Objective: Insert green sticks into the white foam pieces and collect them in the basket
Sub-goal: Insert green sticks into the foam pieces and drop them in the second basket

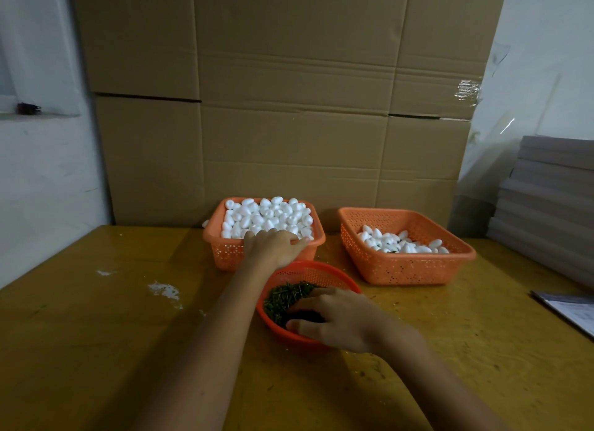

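While left fingers point(297, 242) curl onto foam pieces point(266, 213), right fingers point(305, 326) spread touching green sticks point(287, 297).

We get a dim, warm-toned shot w/ soft, even light & no hard shadows. The white foam pieces point(266, 217) at 12 o'clock are brightest, nearly blown out. The tabletop point(482, 350) has faint sheen at 4 o'clock. Wide-angle distortion bends the wall point(41, 189) at 9 o'clock; bottom edge looks soft.

Stacked cardboard boxes point(289, 109) behind the yellow table point(96, 334), grey boards point(553, 205) at right.
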